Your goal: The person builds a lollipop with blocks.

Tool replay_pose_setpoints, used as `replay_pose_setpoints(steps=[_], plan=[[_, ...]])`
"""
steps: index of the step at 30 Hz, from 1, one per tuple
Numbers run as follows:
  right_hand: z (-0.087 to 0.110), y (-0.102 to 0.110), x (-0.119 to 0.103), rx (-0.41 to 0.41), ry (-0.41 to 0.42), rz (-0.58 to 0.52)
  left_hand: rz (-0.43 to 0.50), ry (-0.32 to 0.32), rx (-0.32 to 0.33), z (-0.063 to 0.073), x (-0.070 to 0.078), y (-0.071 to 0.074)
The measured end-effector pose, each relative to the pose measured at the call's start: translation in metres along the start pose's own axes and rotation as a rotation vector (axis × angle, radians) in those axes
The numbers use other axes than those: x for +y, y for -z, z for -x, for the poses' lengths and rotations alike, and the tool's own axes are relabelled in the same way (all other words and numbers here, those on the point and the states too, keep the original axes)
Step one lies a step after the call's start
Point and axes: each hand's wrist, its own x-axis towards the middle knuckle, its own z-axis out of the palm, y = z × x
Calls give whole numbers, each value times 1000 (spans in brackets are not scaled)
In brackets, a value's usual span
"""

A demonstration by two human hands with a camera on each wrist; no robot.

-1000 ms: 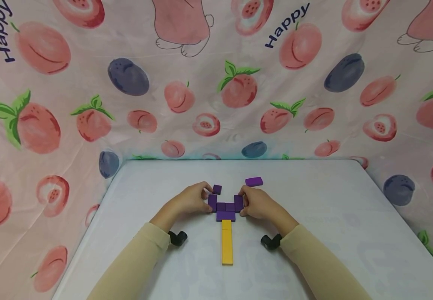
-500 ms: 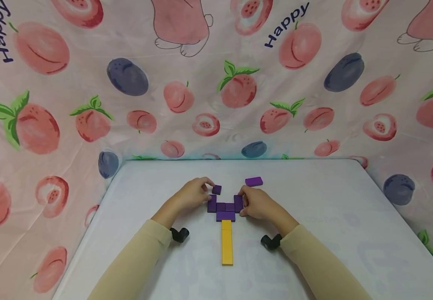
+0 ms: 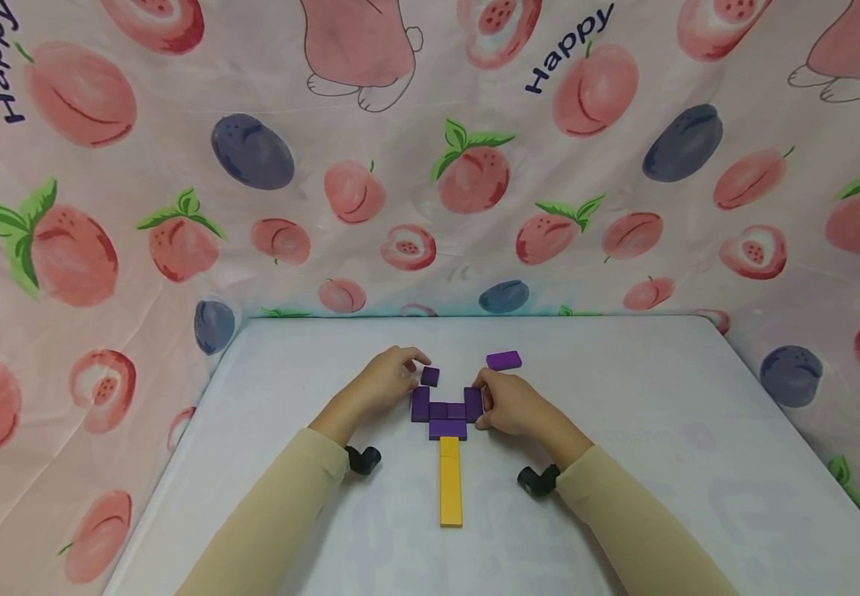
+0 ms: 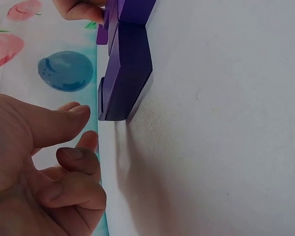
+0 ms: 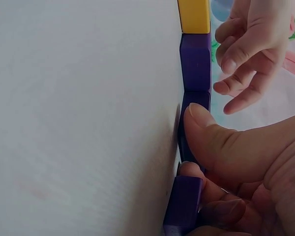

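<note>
Purple blocks form a U shape on the table in the head view, above a yellow strip (image 3: 451,484). My right hand (image 3: 515,404) pinches the upright right purple block (image 3: 473,404) between thumb and forefinger; the right wrist view shows the thumb covering part of it. My left hand (image 3: 385,381) hovers off the left purple block (image 3: 420,404), its fingers loosely bent and holding nothing. A small purple cube (image 3: 430,377) lies just beyond that block, close to the left fingertips. Between the two side blocks sit two small purple pieces (image 3: 447,410) over a wide purple block (image 3: 448,430).
Beyond the right hand lies a loose purple block (image 3: 504,360). The white table (image 3: 660,397) reaches back to a fruit-printed cloth (image 3: 430,165). A black wrist device (image 3: 539,480) sticks out from each sleeve.
My left hand has let go of the left purple block and moved forward toward the small cube. The right hand has kept its place.
</note>
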Motion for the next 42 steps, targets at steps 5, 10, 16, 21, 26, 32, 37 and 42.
replay_pose_setpoints(steps=[5, 10, 16, 21, 26, 32, 37, 42], plan=[[-1, 0, 0, 1, -1, 2, 12, 15, -7, -4, 0, -1], [-1, 0, 0, 1, -5, 3, 7, 6, 1, -7, 0, -2], [0, 0, 0, 2, -6, 8, -2, -23, 5, -10, 3, -2], [-1, 0, 1, 1, -4, 13, -20, -24, 5, -13, 3, -3], [-1, 0, 1, 1, -3, 11, -33, -22, 2, -17, 2, -5], [-1, 0, 1, 2, 4, 13, -41, -30, -2, -20, 3, -7], [-1, 1, 1, 3, 10, 6, -66, -53, 4, -23, 5, -9], [-1, 0, 2, 6, 17, 7, -70, -56, 1, -25, 6, -10]])
